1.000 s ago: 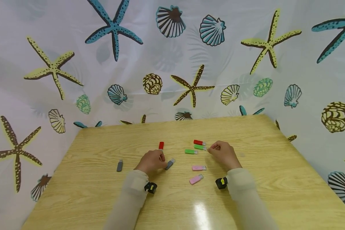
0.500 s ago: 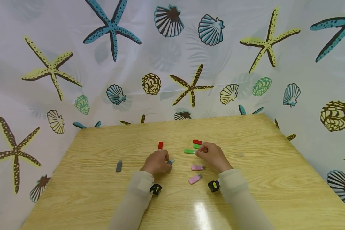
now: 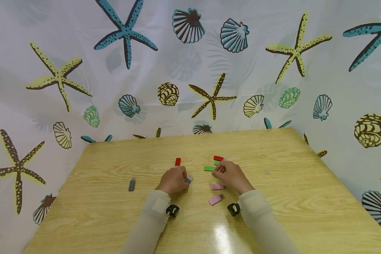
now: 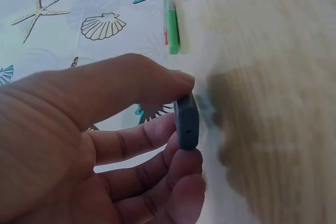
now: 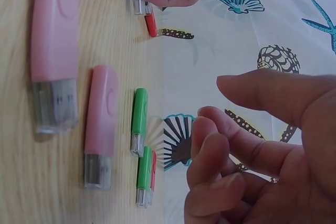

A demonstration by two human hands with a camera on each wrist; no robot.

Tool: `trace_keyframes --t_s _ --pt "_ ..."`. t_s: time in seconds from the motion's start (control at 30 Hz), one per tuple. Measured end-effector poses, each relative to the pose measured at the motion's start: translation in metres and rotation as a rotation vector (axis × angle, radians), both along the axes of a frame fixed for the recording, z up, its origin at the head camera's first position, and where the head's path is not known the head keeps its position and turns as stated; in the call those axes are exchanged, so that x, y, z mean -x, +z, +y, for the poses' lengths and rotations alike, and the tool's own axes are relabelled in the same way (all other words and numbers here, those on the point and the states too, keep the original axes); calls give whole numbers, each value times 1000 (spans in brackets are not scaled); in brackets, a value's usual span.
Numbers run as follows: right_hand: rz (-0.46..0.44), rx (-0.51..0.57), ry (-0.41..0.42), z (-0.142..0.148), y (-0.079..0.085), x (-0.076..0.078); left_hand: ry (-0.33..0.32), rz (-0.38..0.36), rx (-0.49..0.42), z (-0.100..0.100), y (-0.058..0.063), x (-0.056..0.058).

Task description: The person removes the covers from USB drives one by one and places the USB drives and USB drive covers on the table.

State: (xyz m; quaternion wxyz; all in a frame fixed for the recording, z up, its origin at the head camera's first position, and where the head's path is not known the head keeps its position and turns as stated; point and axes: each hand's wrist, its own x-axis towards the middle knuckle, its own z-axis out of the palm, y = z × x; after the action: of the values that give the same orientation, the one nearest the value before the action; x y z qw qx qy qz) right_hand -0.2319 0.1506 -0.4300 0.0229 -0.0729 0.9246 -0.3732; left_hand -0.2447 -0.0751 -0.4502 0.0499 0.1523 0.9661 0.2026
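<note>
In the head view my left hand (image 3: 173, 180) is low over the table, its thumb and fingers pinching a grey USB stick (image 4: 188, 124) by its edges, as the left wrist view shows. My right hand (image 3: 231, 175) hovers at the near end of a green USB stick (image 3: 209, 169). Its thumb and bent fingers are apart, with nothing between them in the right wrist view. Partly behind that hand lie a second green stick (image 5: 144, 169) and a red stick (image 3: 218, 158), side by side. Nearer to me rest two pink sticks, one (image 3: 217, 187) beyond the other (image 3: 216, 199).
Another red USB stick (image 3: 177, 162) lies just beyond my left hand. A second grey stick (image 3: 131, 184) lies farther left on the wooden table (image 3: 108, 218). A patterned curtain (image 3: 177, 70) with starfish and shells hangs around the table's back and sides.
My right hand has moved left, from beside the red and green pair to the single green stick. My left hand has shifted slightly right and now pinches the grey stick.
</note>
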Motion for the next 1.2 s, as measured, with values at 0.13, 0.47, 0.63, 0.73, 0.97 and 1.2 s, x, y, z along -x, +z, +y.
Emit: trace_keyframes --t_s 0.13,0.47,0.63,0.73,0.97,1.2 --pt "4 7 5 -2 2 -2 12 -23 -40 -1 5 -1" --pt "22 16 28 -6 8 -7 -12 -23 -81 -3 26 -7" --pt "31 23 36 -9 12 -9 -69 12 -92 -5 38 -13" --pt "33 34 57 -13 15 -10 -109 37 -100 -7 46 -18" --pt "8 121 145 -18 25 -17 -170 80 -92 -7 66 -31" --pt "22 169 239 -21 42 -27 -231 107 -87 -9 85 -43"
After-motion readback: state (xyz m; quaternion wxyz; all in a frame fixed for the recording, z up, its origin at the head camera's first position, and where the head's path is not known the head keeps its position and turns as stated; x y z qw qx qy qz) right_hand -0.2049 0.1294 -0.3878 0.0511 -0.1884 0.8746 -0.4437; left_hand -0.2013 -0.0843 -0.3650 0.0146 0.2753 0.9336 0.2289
